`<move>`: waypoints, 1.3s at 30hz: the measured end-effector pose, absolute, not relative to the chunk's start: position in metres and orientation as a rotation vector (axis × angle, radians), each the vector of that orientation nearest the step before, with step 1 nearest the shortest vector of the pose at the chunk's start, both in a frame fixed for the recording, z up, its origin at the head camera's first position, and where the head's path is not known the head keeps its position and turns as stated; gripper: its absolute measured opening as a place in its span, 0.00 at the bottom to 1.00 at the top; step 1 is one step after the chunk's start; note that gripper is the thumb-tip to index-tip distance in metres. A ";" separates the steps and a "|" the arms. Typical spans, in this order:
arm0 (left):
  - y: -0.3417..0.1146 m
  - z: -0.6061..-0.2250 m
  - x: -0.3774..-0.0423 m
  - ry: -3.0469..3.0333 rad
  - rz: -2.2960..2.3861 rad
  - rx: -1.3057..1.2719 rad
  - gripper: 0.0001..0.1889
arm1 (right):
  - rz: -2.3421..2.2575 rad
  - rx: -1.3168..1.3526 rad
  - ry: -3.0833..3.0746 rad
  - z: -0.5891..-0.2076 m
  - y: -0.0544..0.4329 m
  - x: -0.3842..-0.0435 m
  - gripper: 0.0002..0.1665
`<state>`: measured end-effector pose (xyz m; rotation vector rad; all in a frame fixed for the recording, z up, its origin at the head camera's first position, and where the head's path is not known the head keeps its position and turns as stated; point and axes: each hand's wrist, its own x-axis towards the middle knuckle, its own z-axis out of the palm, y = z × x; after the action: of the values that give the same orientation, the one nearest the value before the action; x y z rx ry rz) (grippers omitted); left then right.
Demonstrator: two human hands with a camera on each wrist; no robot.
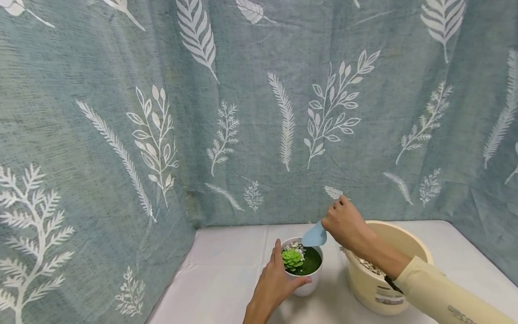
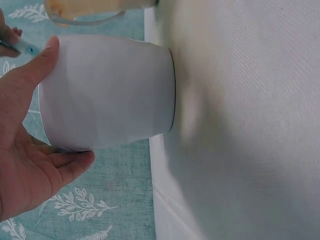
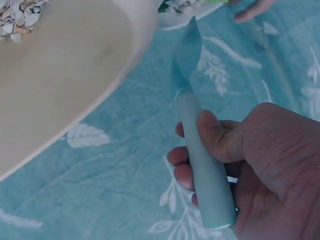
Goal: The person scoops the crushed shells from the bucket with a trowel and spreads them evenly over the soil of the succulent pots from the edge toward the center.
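Observation:
My left hand [image 1: 272,283] grips a white flowerpot [image 1: 306,289] at its rim, thumb on one side and fingers on the other, as the left wrist view shows. The pot [image 2: 107,92] stands upright on the table. Inside it are a green artificial succulent [image 1: 291,259], a dark green mossy surface [image 1: 312,262] and a patch of small white shells [image 1: 297,245]. In my right hand [image 1: 343,222] is a light blue trowel [image 1: 314,236], its blade over the pot's far rim. My fingers and thumb wrap its handle [image 3: 205,170]; no shells show on the blade.
A large cream bucket [image 1: 374,292] stands right of the pot, under my right forearm. Shells [image 3: 19,19] lie at its bottom. A white cloth [image 1: 226,279] covers the table, and a blue-green leaf-patterned curtain [image 1: 251,135] hangs behind and at both sides.

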<state>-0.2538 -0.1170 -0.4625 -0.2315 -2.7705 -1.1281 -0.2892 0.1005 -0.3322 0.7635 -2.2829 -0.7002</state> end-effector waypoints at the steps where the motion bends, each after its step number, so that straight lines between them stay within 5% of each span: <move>1: -0.116 -0.463 -0.254 -2.767 -1.131 -0.234 0.69 | -0.682 0.759 -2.302 -0.331 0.105 -0.287 0.16; 15: -0.106 -0.462 -0.256 -2.792 -1.102 -0.329 0.68 | -0.001 0.704 -2.627 -0.335 0.219 -0.245 0.08; 21: -0.092 -0.445 -0.256 -2.757 -0.970 -0.380 0.60 | -0.035 0.609 -2.600 -0.336 0.255 -0.230 0.09; 28: -0.043 -0.430 -0.254 -2.489 -0.770 -0.743 0.43 | -0.072 0.528 -2.496 -0.340 0.283 -0.220 0.11; 39: 0.010 -0.439 -0.249 -2.693 -0.894 -0.729 0.47 | -0.492 0.558 -2.348 -0.357 0.273 -0.237 0.22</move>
<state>-0.2486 0.0104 -0.4388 -0.7291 -2.6926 -0.8938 -0.2366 0.2733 -0.3571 0.5580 -2.3478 -0.4917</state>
